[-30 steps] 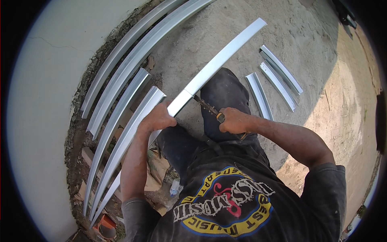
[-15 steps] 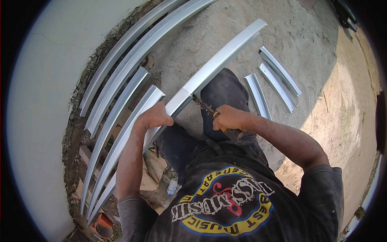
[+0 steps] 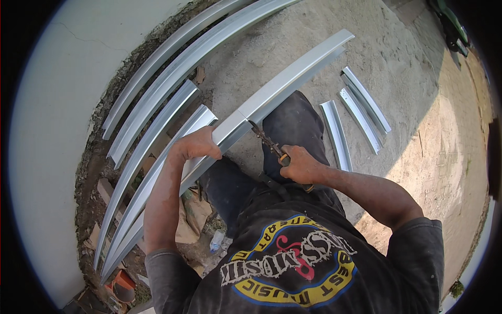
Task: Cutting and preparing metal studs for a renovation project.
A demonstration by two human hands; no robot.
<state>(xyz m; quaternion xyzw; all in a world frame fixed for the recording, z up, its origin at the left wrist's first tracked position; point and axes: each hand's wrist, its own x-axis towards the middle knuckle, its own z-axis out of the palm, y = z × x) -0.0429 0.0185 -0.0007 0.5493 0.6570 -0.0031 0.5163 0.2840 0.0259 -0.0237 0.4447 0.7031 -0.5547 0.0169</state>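
A long silver metal channel point(image 3: 293, 78) slants across in front of me, passing over my bent leg. My left hand point(image 3: 197, 143) is closed around its nearer part, thumb on the edge. My right hand point(image 3: 302, 164) is wrapped round the yellow-and-black handles of a pair of tin snips point(image 3: 266, 140). The jaws of the snips are at the channel's right-hand side, beside a thin cross line in the metal; how far they bite is hidden. Past that line the channel runs on as one straight length.
Several long metal channels point(image 3: 149, 102) lie along the wall point(image 3: 52, 131) at left. Short channel pieces point(image 3: 337, 133) rest on sandy ground at right. Below my left arm are brown paper point(image 3: 196, 212), a clear plastic bottle point(image 3: 216, 240) and an orange pot point(image 3: 122, 287).
The snips' handles look closer together, with my right hand slightly lower and to the right. The channel's far end has shifted a little right and down in view. My left hand keeps its hold.
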